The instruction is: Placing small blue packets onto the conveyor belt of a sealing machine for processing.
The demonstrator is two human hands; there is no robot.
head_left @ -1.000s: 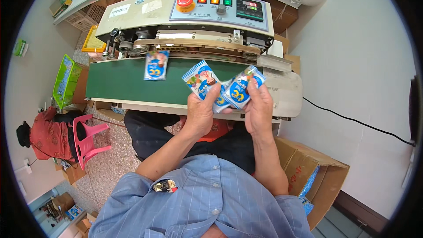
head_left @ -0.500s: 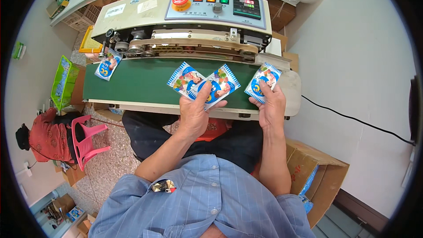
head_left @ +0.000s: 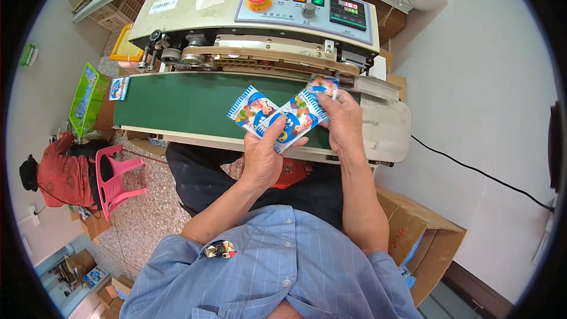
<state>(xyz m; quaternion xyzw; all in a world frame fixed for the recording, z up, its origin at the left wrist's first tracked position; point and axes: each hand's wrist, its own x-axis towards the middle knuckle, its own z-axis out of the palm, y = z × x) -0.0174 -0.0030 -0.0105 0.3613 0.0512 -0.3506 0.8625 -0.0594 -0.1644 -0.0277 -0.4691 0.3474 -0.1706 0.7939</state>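
Observation:
My left hand (head_left: 263, 156) is closed on two fanned candy packets, small and flat in white and blue with colourful pictures. The thumb presses the front packet (head_left: 298, 115); the rear packet (head_left: 251, 106) sticks out to the left. My right hand (head_left: 345, 121) pinches another packet (head_left: 323, 84), slightly blurred, just beyond the front packet's upper end. Its fingers overlap the edge of the front packet. Both hands are above the green conveyor belt (head_left: 171, 103) of a band sealing machine (head_left: 189, 20). One more packet (head_left: 119, 88) is at the belt's left end.
Behind the belt run the machine's rollers and sealing band (head_left: 266, 54). A green basket (head_left: 84, 103) of packets stands left, near a pink chair (head_left: 112, 180) and a seated person in red (head_left: 59, 174). At right are an open cardboard box (head_left: 422, 242) and a black cable (head_left: 472, 168).
My right hand has moved left and away from me with its packet, up to the packets in my left hand. The loose packet has travelled left to the belt's end. The view has shifted slightly.

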